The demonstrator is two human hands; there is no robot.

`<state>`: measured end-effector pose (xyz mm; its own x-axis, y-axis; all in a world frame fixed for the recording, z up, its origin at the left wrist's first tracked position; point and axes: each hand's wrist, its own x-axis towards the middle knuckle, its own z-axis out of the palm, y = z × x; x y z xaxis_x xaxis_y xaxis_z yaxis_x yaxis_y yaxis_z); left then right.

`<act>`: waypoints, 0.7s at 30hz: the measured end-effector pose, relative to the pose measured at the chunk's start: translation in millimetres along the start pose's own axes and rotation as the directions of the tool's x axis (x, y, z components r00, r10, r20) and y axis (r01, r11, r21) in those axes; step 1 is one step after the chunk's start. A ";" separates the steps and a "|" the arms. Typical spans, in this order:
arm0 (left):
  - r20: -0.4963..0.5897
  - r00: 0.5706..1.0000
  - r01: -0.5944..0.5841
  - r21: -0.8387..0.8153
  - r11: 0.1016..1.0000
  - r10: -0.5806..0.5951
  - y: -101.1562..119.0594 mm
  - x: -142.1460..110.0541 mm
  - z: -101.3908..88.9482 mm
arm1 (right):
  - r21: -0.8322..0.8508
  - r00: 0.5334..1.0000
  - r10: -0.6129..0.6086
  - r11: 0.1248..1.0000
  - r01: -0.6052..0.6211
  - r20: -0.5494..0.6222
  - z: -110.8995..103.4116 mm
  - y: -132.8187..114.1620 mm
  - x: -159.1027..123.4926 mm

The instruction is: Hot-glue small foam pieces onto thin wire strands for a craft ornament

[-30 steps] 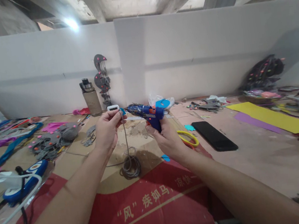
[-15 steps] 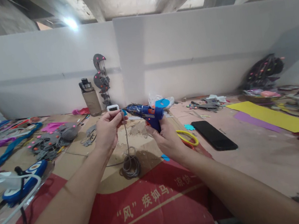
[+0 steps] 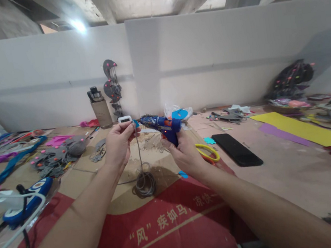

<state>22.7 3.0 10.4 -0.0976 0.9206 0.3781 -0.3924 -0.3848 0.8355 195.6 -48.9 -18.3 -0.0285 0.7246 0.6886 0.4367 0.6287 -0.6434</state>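
My left hand (image 3: 120, 141) is closed in a pinch on a small blue piece (image 3: 136, 123), from which a grey cord (image 3: 139, 151) hangs down. The cord runs to a loose coil (image 3: 145, 183) on the cardboard. My right hand (image 3: 182, 150) is wrapped round the handle of a blue glue gun (image 3: 167, 125), held level. Its dirty nozzle points left and sits right by the blue piece; whether they touch I cannot tell. Behind my left fingers shows a small white-framed device (image 3: 125, 119).
Right of my right hand lie yellow-handled scissors (image 3: 213, 152) and a black phone (image 3: 237, 150). A bottle (image 3: 101, 109) stands at the back by the white wall. To the left are grey pinned pieces (image 3: 60, 155) and a blue power strip (image 3: 30, 203); yellow sheet (image 3: 305, 129) lies right.
The blue piece turns slightly in my left fingers, showing less half a second ago and more now. The glue gun stays almost still beside it.
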 end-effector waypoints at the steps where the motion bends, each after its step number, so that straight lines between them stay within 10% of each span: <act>1: 0.001 1.000 -0.002 -0.001 1.000 0.002 0.0 -0.1 0.0 | -0.005 1.000 -0.003 1.000 0.003 -0.003 0.1 0.0 -0.2; 21: -0.028 1.000 -0.007 -0.003 1.000 0.007 1.5 2.1 -2.2 | 0.037 0.999 0.035 0.999 -0.035 -0.012 0.6 1.3 0.4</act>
<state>19.9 4.6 11.5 -0.1259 0.9194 0.3728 -0.3943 -0.3912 0.8316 195.6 -47.6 -19.1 -0.0019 0.7426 0.6697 0.4037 0.6133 -0.6789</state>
